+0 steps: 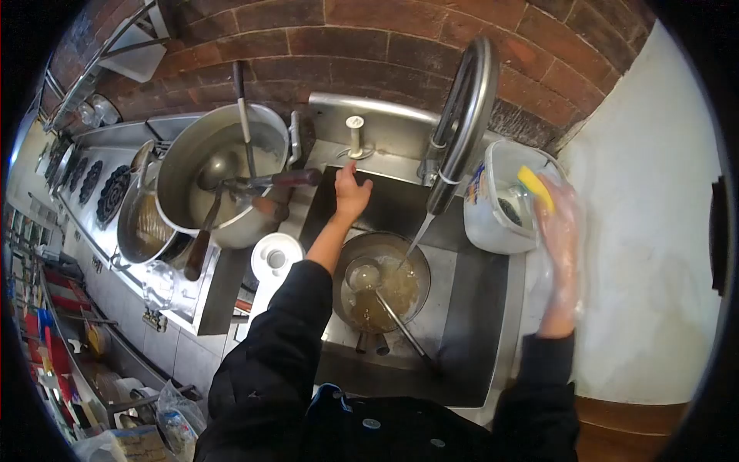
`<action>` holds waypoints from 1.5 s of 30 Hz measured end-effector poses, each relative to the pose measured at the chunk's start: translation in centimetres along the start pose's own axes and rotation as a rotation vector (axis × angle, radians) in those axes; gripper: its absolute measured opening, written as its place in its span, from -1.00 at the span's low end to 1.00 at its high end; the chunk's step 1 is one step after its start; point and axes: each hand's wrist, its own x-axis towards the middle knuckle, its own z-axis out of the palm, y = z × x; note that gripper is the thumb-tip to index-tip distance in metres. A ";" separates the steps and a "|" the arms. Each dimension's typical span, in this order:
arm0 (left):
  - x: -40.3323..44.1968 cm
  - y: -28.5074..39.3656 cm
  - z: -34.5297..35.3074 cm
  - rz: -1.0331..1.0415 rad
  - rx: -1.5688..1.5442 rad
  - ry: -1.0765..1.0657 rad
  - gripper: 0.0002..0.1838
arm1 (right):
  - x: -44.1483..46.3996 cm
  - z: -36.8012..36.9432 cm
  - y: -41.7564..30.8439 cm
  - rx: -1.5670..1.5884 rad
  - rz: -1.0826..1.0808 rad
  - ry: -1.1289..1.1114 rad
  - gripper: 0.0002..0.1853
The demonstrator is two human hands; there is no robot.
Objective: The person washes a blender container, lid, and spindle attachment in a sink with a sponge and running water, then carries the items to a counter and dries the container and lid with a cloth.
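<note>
My right hand (pixel 560 223), in a clear plastic glove, grips a yellow sponge (pixel 536 189) over the rim of a white plastic tub (pixel 493 219). Something dark lies inside that tub. My left hand (pixel 352 194) is bare and empty, thumb apart from the fingers, just in front of a white pump dispenser (pixel 355 137) at the sink's back edge. Below, a pot (pixel 422 304) of cloudy brownish water stands in the steel sink (pixel 473 323). A ladle (pixel 394 312) rests in it, its handle over the rim. Water runs from the faucet (pixel 446 185) into the pot.
Left of the sink stands a large pot (pixel 173 181) with several long-handled utensils. A smaller pot (pixel 127 223) sits beside it on the stove (pixel 85 200). A white round-topped container (pixel 277 256) is near my left forearm. Brick wall (pixel 346 50) rises behind.
</note>
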 end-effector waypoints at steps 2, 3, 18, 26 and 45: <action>3.5 -0.9 2.4 -0.018 0.049 0.041 -0.31 | 3.0 4.0 6.2 0.063 0.129 -0.335 -0.56; 5.2 -1.4 3.3 -0.061 -0.007 0.124 -0.28 | 3.5 6.8 8.3 0.057 0.133 -0.326 -0.56; 2.0 3.6 0.1 0.031 -0.233 -0.216 -0.68 | 4.7 6.1 5.0 0.670 0.466 -0.376 -0.73; -12.7 8.0 1.5 -0.339 -0.511 -0.877 -0.76 | -7.5 5.0 -8.2 0.603 0.007 -0.240 -0.70; -12.2 8.1 -1.4 -0.074 -0.295 -0.348 -0.79 | -11.6 8.7 -12.0 0.192 -0.113 -0.263 -0.89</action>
